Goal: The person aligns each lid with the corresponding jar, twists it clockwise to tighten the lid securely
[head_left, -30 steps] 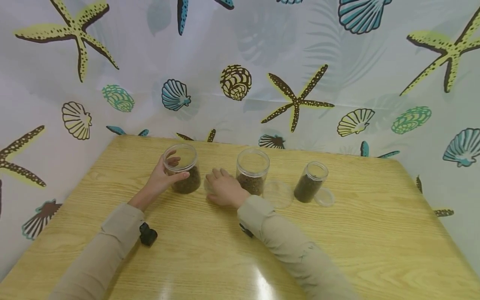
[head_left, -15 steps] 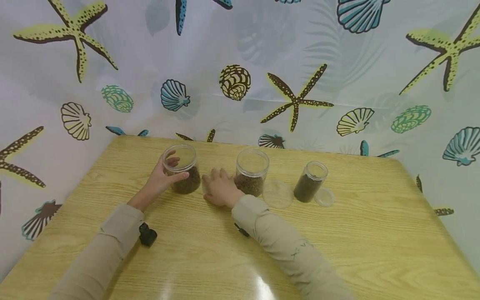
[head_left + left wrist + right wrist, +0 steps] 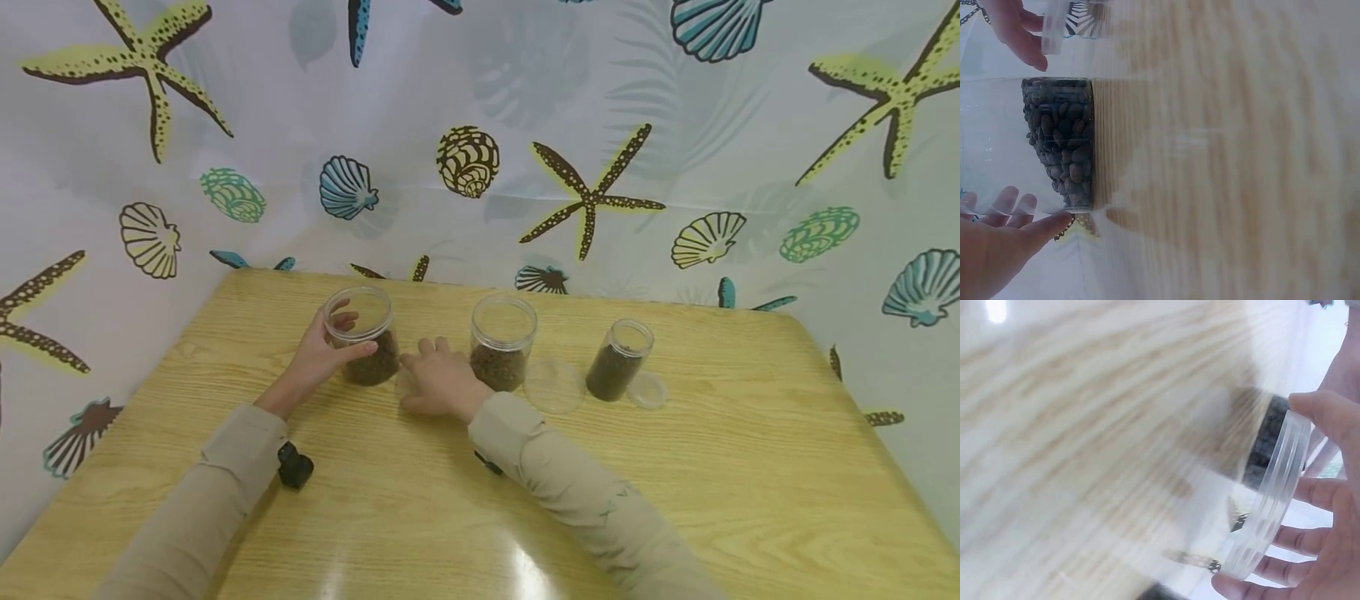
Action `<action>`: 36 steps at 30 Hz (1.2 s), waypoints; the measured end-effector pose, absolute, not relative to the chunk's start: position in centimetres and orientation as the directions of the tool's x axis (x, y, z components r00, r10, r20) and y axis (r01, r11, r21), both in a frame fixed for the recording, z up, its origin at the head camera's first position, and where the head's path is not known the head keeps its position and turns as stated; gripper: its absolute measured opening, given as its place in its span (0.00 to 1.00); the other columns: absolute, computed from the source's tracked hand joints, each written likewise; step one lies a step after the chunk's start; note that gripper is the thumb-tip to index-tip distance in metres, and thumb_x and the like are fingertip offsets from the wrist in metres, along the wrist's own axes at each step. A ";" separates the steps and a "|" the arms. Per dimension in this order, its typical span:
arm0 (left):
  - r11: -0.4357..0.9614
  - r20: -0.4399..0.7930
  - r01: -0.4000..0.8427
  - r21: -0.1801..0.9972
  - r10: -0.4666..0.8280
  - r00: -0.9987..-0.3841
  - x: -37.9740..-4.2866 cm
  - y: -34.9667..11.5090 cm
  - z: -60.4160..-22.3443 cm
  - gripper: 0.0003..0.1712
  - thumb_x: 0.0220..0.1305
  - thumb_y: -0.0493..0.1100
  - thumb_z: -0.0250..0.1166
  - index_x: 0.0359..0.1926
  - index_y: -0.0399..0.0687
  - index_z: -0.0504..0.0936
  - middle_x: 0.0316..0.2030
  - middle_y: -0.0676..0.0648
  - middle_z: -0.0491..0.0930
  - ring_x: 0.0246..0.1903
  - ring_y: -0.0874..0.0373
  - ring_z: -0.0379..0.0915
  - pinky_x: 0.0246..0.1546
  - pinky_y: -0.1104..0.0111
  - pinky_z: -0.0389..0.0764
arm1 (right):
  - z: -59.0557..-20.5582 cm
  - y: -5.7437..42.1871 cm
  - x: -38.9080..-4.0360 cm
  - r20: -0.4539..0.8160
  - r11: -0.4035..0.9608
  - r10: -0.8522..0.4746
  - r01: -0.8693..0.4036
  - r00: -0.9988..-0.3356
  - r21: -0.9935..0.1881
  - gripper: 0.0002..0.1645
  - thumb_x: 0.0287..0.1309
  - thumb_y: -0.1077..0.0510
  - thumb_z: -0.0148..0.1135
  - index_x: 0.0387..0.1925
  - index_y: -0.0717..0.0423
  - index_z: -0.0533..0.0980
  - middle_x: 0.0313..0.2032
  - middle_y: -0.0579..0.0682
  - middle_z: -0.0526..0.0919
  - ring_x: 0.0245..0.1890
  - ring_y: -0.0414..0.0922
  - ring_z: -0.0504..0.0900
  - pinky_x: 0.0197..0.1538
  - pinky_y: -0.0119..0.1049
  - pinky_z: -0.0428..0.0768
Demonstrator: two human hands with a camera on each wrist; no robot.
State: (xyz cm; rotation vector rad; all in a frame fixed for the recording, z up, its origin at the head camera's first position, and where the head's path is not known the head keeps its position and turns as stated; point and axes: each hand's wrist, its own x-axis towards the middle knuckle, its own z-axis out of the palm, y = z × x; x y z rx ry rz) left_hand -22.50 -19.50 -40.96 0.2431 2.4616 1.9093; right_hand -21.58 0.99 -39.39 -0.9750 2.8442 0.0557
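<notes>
Seashell-print cloth (image 3: 412,92) behind wood table (image 3: 712,492). L hand (image 3: 318,354) curled round leftmost jar (image 3: 372,360) w/ dark pebbles (image 3: 1063,144); R hand (image 3: 444,383) grips clear lid (image 3: 1272,500) edgewise, btwn that jar & mid jar (image 3: 500,367). Small jar (image 3: 615,372) further R.

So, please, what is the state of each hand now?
Left hand: holding the leftmost jar.
Right hand: holding a clear lid.

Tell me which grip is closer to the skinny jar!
Right. The right grip holds a lid, left of the skinny jar, with the middle jar between them. The left grip is farther left, holding the leftmost jar.
</notes>
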 end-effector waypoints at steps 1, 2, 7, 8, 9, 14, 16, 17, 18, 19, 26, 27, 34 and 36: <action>0.241 0.085 0.115 0.964 0.130 -0.988 -22.5 -19.5 -40.9 0.48 0.54 0.40 0.67 0.68 0.42 0.46 0.63 0.34 0.55 0.63 0.44 0.51 0.60 0.49 0.56 | -39.2 1.0 -21.5 -0.140 0.788 -0.610 -0.615 -0.780 -0.008 0.39 0.52 0.37 0.56 0.63 0.48 0.64 0.55 0.55 0.66 0.51 0.51 0.66 0.40 0.43 0.76; 0.243 0.088 0.117 0.963 0.128 -0.988 -22.5 -19.5 -40.8 0.49 0.54 0.40 0.67 0.68 0.42 0.46 0.63 0.34 0.55 0.63 0.43 0.51 0.60 0.49 0.56 | -39.0 1.0 -21.3 -0.142 0.786 -0.612 -0.618 -0.778 -0.005 0.39 0.52 0.36 0.56 0.63 0.48 0.64 0.56 0.54 0.66 0.52 0.51 0.65 0.40 0.43 0.76; 0.239 0.073 0.102 0.966 0.126 -0.989 -22.1 -19.2 -39.9 0.49 0.53 0.38 0.67 0.68 0.40 0.46 0.63 0.33 0.55 0.63 0.42 0.50 0.59 0.48 0.56 | -38.2 1.3 -20.9 -0.145 0.779 -0.620 -0.628 -0.771 0.008 0.40 0.53 0.35 0.55 0.64 0.48 0.63 0.58 0.54 0.65 0.53 0.51 0.65 0.42 0.42 0.76; 0.238 0.069 0.098 0.966 0.126 -0.990 -22.0 -19.1 -39.7 0.49 0.53 0.38 0.67 0.68 0.40 0.46 0.63 0.33 0.54 0.63 0.41 0.50 0.59 0.48 0.56 | -38.1 1.4 -20.8 -0.139 0.776 -0.623 -0.630 -0.769 0.009 0.40 0.53 0.35 0.55 0.64 0.48 0.63 0.58 0.54 0.65 0.53 0.51 0.65 0.42 0.42 0.76; 0.234 0.069 0.097 0.967 0.127 -0.990 -21.8 -19.0 -39.5 0.48 0.53 0.37 0.67 0.68 0.39 0.46 0.63 0.32 0.54 0.63 0.41 0.50 0.59 0.48 0.56 | -38.0 1.5 -20.7 -0.132 0.773 -0.628 -0.634 -0.767 0.008 0.40 0.53 0.35 0.55 0.64 0.48 0.64 0.58 0.54 0.65 0.53 0.51 0.65 0.42 0.42 0.76; 0.249 0.066 0.094 0.964 0.119 -0.991 -21.6 -19.0 -39.2 0.48 0.53 0.37 0.67 0.68 0.39 0.46 0.63 0.32 0.55 0.62 0.40 0.51 0.59 0.48 0.57 | -37.6 2.1 -20.2 -0.085 0.756 -0.652 -0.655 -0.754 0.007 0.40 0.52 0.34 0.56 0.62 0.50 0.65 0.56 0.55 0.67 0.50 0.51 0.68 0.41 0.40 0.77; 0.261 0.068 0.096 0.960 0.115 -0.991 -21.7 -19.1 -39.5 0.49 0.53 0.38 0.68 0.68 0.40 0.47 0.62 0.33 0.56 0.62 0.41 0.51 0.59 0.49 0.57 | -37.5 2.2 -20.1 -0.069 0.749 -0.661 -0.663 -0.748 0.014 0.41 0.52 0.34 0.56 0.62 0.50 0.65 0.55 0.55 0.68 0.50 0.51 0.68 0.41 0.40 0.77; 0.267 0.071 0.099 0.959 0.113 -0.991 -21.8 -19.2 -39.6 0.49 0.53 0.39 0.68 0.68 0.40 0.47 0.62 0.33 0.56 0.62 0.42 0.52 0.59 0.49 0.58 | -37.4 2.3 -20.0 -0.062 0.746 -0.664 -0.666 -0.745 0.015 0.41 0.52 0.33 0.56 0.62 0.50 0.66 0.55 0.55 0.68 0.50 0.51 0.68 0.41 0.40 0.77; 0.270 0.074 0.101 0.957 0.111 -0.991 -21.8 -19.3 -39.8 0.49 0.53 0.40 0.68 0.68 0.41 0.47 0.62 0.33 0.56 0.62 0.42 0.52 0.59 0.49 0.58 | -37.3 2.3 -19.9 -0.056 0.744 -0.666 -0.668 -0.744 0.016 0.41 0.51 0.33 0.56 0.62 0.50 0.66 0.56 0.55 0.68 0.51 0.51 0.68 0.42 0.40 0.77; 0.273 0.078 0.106 0.956 0.112 -0.991 -21.8 -19.3 -39.9 0.49 0.53 0.40 0.68 0.68 0.41 0.47 0.62 0.34 0.56 0.62 0.42 0.52 0.59 0.49 0.58 | -37.3 2.4 -19.8 -0.053 0.743 -0.668 -0.669 -0.742 0.017 0.41 0.51 0.32 0.56 0.62 0.50 0.65 0.56 0.55 0.67 0.51 0.51 0.68 0.42 0.40 0.77; 0.290 0.092 0.121 0.949 0.113 -0.989 -21.9 -19.4 -40.2 0.50 0.51 0.41 0.69 0.67 0.39 0.47 0.61 0.33 0.58 0.61 0.42 0.54 0.58 0.49 0.59 | -36.7 2.9 -18.9 -0.035 0.737 -0.676 -0.676 -0.736 -0.015 0.43 0.50 0.31 0.57 0.62 0.50 0.65 0.57 0.56 0.67 0.53 0.53 0.67 0.42 0.41 0.77; 0.294 0.089 0.120 0.948 0.114 -0.989 -21.9 -19.4 -40.3 0.50 0.51 0.41 0.69 0.67 0.39 0.48 0.61 0.33 0.59 0.61 0.41 0.54 0.57 0.50 0.60 | -36.6 2.9 -18.8 -0.031 0.735 -0.678 -0.677 -0.735 -0.021 0.43 0.49 0.31 0.57 0.62 0.50 0.65 0.57 0.56 0.67 0.53 0.53 0.68 0.42 0.41 0.77; 0.329 0.084 0.120 0.937 0.121 -0.989 -21.6 -19.5 -40.4 0.51 0.50 0.43 0.70 0.67 0.38 0.47 0.60 0.34 0.59 0.61 0.41 0.55 0.56 0.49 0.62 | -36.5 3.4 -18.0 -0.002 0.721 -0.692 -0.692 -0.722 -0.026 0.43 0.50 0.31 0.56 0.62 0.50 0.66 0.56 0.56 0.67 0.52 0.52 0.68 0.41 0.40 0.78; 0.332 0.083 0.121 0.936 0.126 -0.989 -21.4 -19.6 -40.4 0.51 0.50 0.43 0.70 0.67 0.38 0.47 0.60 0.34 0.59 0.60 0.41 0.55 0.56 0.49 0.62 | -36.4 3.6 -17.7 0.001 0.717 -0.696 -0.696 -0.718 -0.030 0.44 0.50 0.30 0.56 0.62 0.50 0.65 0.56 0.57 0.67 0.52 0.52 0.69 0.40 0.40 0.78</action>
